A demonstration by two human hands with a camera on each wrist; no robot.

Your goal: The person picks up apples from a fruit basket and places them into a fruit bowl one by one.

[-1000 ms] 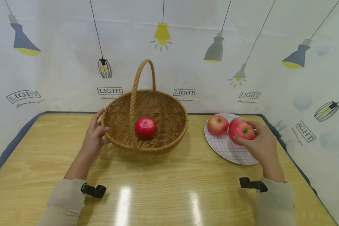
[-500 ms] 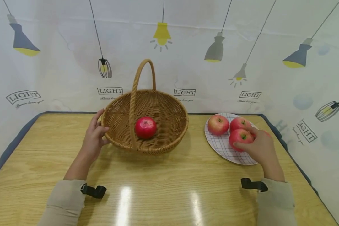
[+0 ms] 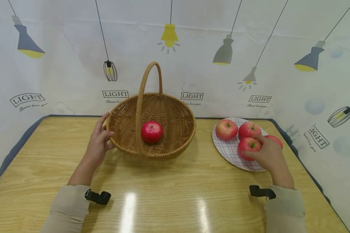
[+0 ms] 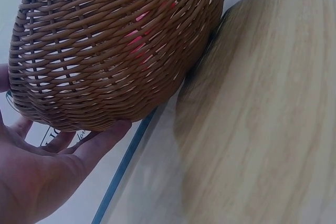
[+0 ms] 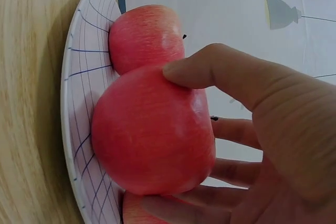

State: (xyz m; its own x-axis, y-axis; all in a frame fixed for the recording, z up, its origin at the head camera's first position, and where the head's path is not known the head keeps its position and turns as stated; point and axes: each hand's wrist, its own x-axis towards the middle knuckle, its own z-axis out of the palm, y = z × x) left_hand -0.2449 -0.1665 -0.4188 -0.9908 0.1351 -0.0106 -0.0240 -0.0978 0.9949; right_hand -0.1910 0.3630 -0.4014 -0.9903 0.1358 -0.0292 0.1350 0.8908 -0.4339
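My left hand (image 3: 96, 145) grips the left rim of a brown wicker basket (image 3: 178, 129); in the left wrist view its fingers (image 4: 107, 137) lie along the woven wall. Inside the basket sits a round, shiny, deep-red fruit (image 3: 152, 132). At the right, my right hand (image 3: 272, 153) holds a red apple (image 3: 247, 149) between thumb and fingers, at the front of a white checked plate (image 3: 230, 154). In the right wrist view the thumb presses on this apple (image 5: 152, 135) low over the plate, with the other fingers around its far side.
More apples share the plate: a yellowish-red one (image 3: 226, 129) at left, a red one (image 3: 249, 130) behind, and another (image 3: 275, 141) partly hidden by my right hand. The basket's tall handle (image 3: 140, 106) arches upward. A lamp-print backdrop (image 3: 192, 64) rises behind the wooden table (image 3: 163, 191).
My right hand has brought the apple toward me and lower, uncovering the apples behind it and at right. My left hand keeps its grip on the basket.
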